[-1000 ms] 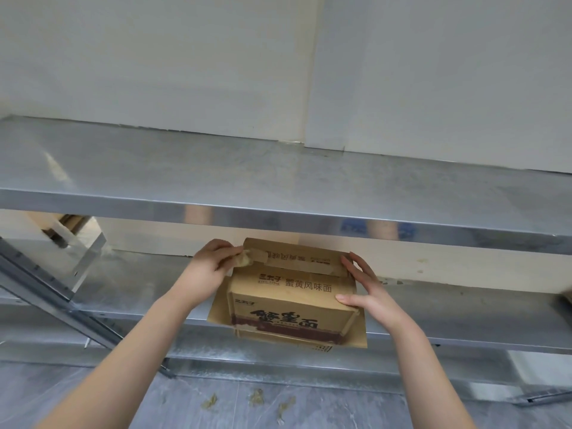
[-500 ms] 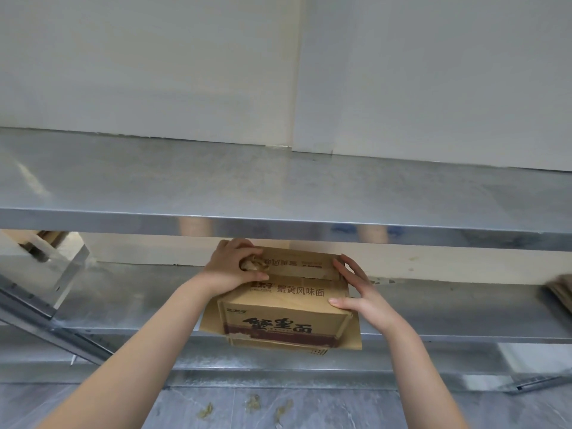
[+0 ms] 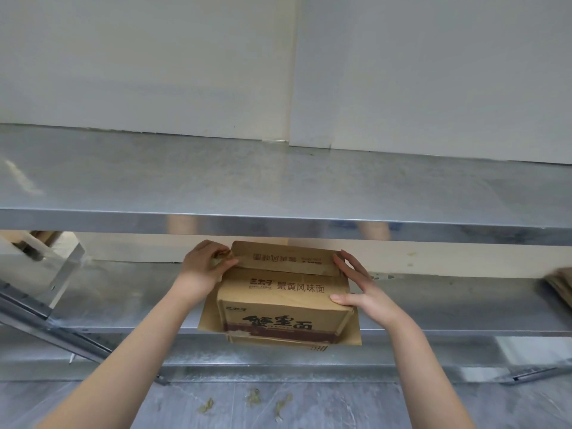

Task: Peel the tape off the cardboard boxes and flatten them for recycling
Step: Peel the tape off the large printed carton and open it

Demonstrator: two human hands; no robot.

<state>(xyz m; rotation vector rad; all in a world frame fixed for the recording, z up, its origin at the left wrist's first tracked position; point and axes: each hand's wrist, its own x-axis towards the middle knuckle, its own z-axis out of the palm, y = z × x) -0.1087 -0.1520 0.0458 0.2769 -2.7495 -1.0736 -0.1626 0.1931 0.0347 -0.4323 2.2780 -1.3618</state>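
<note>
Two hands work one cardboard box [image 3: 278, 301] at the front edge of the lower shelf [image 3: 448, 305], near its middle, with the box's lower flaps spread out past that edge. Your left hand [image 3: 202, 267] pinches a crumpled strip of tape [image 3: 221, 258] at the box's top left corner, fingers curled round it. Your right hand [image 3: 360, 289] lies flat and unclenched against the box's right side, fingers straight, thumb on the upper front edge. The far top flap stands raised. At the shelf's right end lies flattened cardboard [image 3: 560, 286]. An upper shelf [image 3: 278, 181] spans above, against a pale wall [image 3: 154, 57]. Small scraps [image 3: 252, 397] dot the grey floor [image 3: 340, 407].
</note>
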